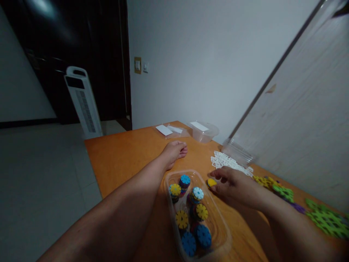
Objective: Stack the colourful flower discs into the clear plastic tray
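Observation:
A clear plastic tray (221, 227) lies on the orange table and holds several stacks of notched discs in blue, yellow and white (197, 194). My right hand (234, 187) rests just right of the tray's far end, its fingertips on a yellow disc (211, 182) at the tray's rim. My left hand (176, 150) lies flat on the table beyond the tray, fingers curled loosely, holding nothing.
A pile of white pieces (227, 162) and a tipped clear container (238, 153) lie past my right hand. Green, yellow and purple pieces (324, 218) spread to the right. A clear tub (203, 131) and lid (169, 130) sit at the far edge. A tower fan (83, 102) stands on the floor.

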Motion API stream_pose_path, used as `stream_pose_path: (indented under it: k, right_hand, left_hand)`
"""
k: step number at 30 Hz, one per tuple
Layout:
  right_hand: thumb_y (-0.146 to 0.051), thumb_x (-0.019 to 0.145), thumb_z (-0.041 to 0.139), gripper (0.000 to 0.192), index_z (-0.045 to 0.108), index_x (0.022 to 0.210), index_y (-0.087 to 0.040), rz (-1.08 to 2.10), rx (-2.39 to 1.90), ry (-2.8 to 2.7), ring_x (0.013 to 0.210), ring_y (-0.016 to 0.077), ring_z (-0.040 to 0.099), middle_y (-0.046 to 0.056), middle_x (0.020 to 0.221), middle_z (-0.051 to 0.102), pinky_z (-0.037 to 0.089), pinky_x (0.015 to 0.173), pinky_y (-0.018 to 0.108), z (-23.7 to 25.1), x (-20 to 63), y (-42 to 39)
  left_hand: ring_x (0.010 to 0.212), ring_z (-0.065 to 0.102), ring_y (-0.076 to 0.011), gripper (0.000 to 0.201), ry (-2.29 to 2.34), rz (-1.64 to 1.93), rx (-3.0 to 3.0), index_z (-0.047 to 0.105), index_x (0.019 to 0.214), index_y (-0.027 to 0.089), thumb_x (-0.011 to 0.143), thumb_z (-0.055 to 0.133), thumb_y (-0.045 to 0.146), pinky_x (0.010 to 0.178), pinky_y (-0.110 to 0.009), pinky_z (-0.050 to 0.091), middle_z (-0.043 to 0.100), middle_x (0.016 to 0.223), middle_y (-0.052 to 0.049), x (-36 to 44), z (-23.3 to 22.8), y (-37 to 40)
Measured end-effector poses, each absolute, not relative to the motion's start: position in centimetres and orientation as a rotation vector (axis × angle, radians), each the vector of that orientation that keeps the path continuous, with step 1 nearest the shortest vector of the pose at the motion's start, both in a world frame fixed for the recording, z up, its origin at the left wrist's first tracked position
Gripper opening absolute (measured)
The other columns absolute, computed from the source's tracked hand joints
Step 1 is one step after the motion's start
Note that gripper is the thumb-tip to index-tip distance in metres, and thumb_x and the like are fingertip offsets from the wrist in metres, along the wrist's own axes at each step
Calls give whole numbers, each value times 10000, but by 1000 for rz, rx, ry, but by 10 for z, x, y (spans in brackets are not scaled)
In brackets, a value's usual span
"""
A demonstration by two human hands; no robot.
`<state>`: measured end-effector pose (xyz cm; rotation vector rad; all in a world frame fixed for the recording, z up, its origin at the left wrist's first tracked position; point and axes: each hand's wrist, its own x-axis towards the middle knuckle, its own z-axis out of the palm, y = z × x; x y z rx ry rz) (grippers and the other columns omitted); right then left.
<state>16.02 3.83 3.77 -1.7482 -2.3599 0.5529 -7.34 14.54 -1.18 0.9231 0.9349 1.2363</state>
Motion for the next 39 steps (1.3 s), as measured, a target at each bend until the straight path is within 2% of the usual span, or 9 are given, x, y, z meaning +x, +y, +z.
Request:
stream_pose_path:
  k: [6, 11, 15, 18, 24, 31, 34, 39]
  right_hand:
    - [-329, 836, 625, 254, 739, 1019, -194, 570, -1659, -2430, 751, 196, 597, 53, 898, 720, 447, 652, 313, 32, 162, 41]
    - [-346, 871, 609, 234, 732, 1000, -196, 618, -1631, -2393, 727, 186, 595, 34, 827, 696, 453, 633, 307, 48, 160, 36]
    - [-384, 897, 633, 240, 725, 1051, -223, 509, -1415, -2428, 928, 229, 624, 66, 1025, 699, 499, 814, 371, 69, 146, 22]
    - [-317, 878, 675, 207, 718, 1063, -236, 484, -1244, -2502, 1070, 247, 607, 75, 1117, 680, 475, 958, 404, 78, 133, 11]
    - [-264, 853, 706, 230, 732, 1082, -255, 371, -1217, -2574, 1197, 273, 557, 93, 1277, 613, 456, 1013, 425, 76, 115, 0]
    - [-253, 842, 710, 250, 708, 1091, -230, 371, -1240, -2596, 1152, 263, 573, 95, 1218, 635, 465, 996, 415, 76, 118, 2]
    - [-280, 897, 640, 191, 697, 1072, -228, 385, -1264, -2548, 1092, 248, 600, 82, 1136, 671, 476, 966, 408, 78, 127, 8]
    - [-303, 924, 553, 231, 731, 1040, -212, 349, -1488, -2471, 934, 243, 651, 83, 1026, 707, 507, 821, 387, 66, 146, 25]
  left_hand:
    - [657, 590, -81, 136, 946, 1238, 919, 578, 784, 145, 897, 604, 217, 723, -234, 520, 610, 743, -23, -73, -10, 144]
    - [653, 589, -83, 127, 942, 1239, 927, 587, 796, 145, 886, 623, 226, 719, -239, 511, 612, 745, -23, -73, -12, 145]
    - [642, 584, -85, 133, 941, 1232, 924, 588, 800, 147, 868, 653, 241, 708, -240, 502, 618, 746, -23, -73, -14, 147]
    - [643, 585, -84, 147, 942, 1231, 927, 586, 799, 149, 860, 668, 254, 714, -239, 501, 618, 747, -22, -73, -14, 147]
    - [669, 592, -85, 136, 933, 1234, 942, 589, 812, 147, 885, 633, 252, 739, -242, 512, 617, 765, -24, -73, -13, 144]
    - [666, 588, -82, 137, 944, 1237, 949, 590, 811, 142, 883, 632, 251, 728, -235, 511, 616, 764, -27, -73, -13, 145]
    - [671, 591, -81, 143, 939, 1241, 944, 592, 818, 143, 872, 653, 261, 726, -230, 510, 617, 763, -26, -73, -14, 145]
    - [651, 587, -78, 140, 942, 1235, 928, 585, 814, 144, 874, 649, 253, 712, -228, 508, 619, 752, -23, -73, -13, 146]
